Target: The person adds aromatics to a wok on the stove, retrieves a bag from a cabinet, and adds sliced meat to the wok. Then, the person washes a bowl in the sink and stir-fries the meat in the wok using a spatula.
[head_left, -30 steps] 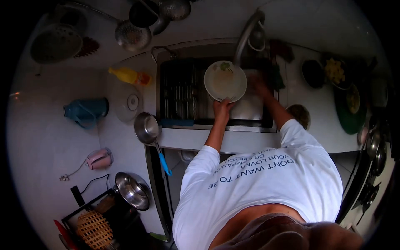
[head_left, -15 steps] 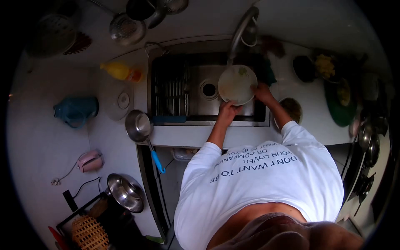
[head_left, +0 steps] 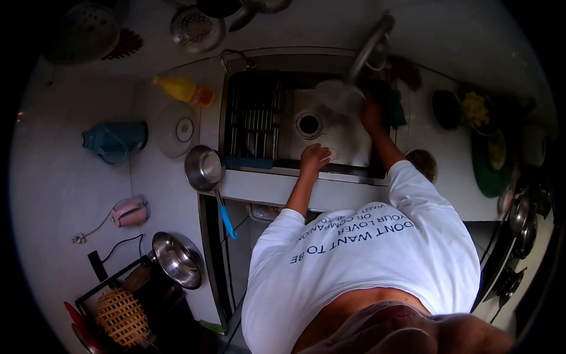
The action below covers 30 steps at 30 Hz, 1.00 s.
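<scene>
My right hand (head_left: 369, 112) grips the edge of a white bowl (head_left: 337, 96) over the back right of the metal sink (head_left: 348, 147). The bowl is tilted, blurred and partly behind the curved faucet (head_left: 367, 50). Over the sink's front edge, my left hand (head_left: 315, 158) is apart from the bowl, fingers loosely bent and slightly apart, with nothing visible in it. The sink's round drain (head_left: 308, 125) lies between the bowl and a dark dish rack (head_left: 254, 121) on the left.
Left of the sink are a yellow bottle (head_left: 184, 91), a glass lid (head_left: 175, 131) and a steel saucepan (head_left: 204, 168) whose blue handle overhangs the counter edge. A bowl of food (head_left: 422, 165) and a green board (head_left: 492, 171) are on the right. Ladles (head_left: 197, 28) hang above.
My left hand has let go of the bowl and drawn back toward the sink's front edge. My right hand has moved the bowl back and tilted it beneath the faucet. The view has shifted slightly.
</scene>
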Tool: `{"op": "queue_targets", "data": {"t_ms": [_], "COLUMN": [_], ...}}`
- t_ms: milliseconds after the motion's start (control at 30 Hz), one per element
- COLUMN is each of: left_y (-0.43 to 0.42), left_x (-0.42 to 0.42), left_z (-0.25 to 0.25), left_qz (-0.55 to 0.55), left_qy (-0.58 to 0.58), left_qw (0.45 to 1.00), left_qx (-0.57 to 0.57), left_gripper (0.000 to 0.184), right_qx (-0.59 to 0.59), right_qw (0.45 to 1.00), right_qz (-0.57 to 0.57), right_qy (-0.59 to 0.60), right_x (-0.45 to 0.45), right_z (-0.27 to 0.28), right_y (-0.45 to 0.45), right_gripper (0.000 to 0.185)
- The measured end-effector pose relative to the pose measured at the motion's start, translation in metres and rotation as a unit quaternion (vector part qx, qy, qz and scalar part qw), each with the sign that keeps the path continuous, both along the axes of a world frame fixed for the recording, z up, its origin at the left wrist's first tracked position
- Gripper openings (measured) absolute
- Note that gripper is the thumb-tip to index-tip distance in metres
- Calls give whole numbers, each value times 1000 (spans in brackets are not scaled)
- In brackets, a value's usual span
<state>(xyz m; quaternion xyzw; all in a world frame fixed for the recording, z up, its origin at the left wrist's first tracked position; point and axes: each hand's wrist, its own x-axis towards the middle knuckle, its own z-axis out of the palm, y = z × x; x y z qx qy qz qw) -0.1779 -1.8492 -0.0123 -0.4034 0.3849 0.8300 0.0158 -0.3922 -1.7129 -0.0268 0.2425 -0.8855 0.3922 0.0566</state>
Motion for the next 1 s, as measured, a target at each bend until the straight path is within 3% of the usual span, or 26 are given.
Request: {"op": "queue_targets", "data": {"t_ms": [133,200,267,333,367,400,433,467,500,533,567,600,633,667,700,767,833,900,933,1000], "left_y": [8,12,10,6,5,1,-10,-22,-38,-39,-40,-40,-35,-27,-23,-34,-46,-49,-42,-37], "left_x": [-19,-41,-60,-72,-76,-76,-72,-68,-67,-65,-67,-69,-71,-73,-76,-75,-65,-61,-63,-69], "left_z": [12,21,9,1,-3,-2,4,10,20,36,51,60,60,57,55,46,58,94,81,36], "left_qz": [-40,-57,-32,-18,42,0,-43,-87,-197,-215,-232,-249,-175,-101,-25,-68,-159,-301,-238,-95], "left_qy": [35,58,68,46,26,7,-14,-34,-54,-59,-61,-61,-9,44,98,55,6,-25,10,101], "left_qw": [999,997,997,995,984,982,977,969,944,934,923,911,930,941,943,960,949,896,913,939], "left_qx": [-3,12,-21,-85,-172,-191,-209,-227,-258,-280,-302,-322,-324,-321,-316,-267,-271,-326,-332,-314], "left_gripper": [29,31,30,29,24,23,22,22,20,20,21,23,23,24,25,28,30,31,32,36], "right_qx": [-77,-142,-271,-444,-311,-156,10,-123,-248,-354,-381,-231,-63,111,33,-186,-185,58,-46,-27], "right_qw": [989,977,920,767,901,968,965,967,897,761,742,883,964,978,984,931,930,971,969,988], "right_qz": [-32,24,45,27,107,177,231,191,138,77,74,119,153,177,146,190,226,230,195,150], "right_qy": [-118,-158,-280,-462,-282,-83,121,-112,-338,-538,-547,-390,-208,-12,-91,-249,-221,-8,-141,-1], "right_x": [-4,10,31,52,47,39,37,29,20,12,8,14,20,25,48,50,46,7,19,45], "right_z": [1,-17,-35,-43,-42,-45,-39,-32,3,23,-5,-29,-53,-64,-42,-57,-83,-102,-81,-90], "right_y": [11,7,-5,-25,-22,-14,-13,-15,-19,-23,-29,-35,-39,-40,-59,-60,-53,-26,-21,-43], "right_gripper": [34,34,33,32,34,36,38,38,39,39,38,39,39,40,39,45,51,56,52,45]}}
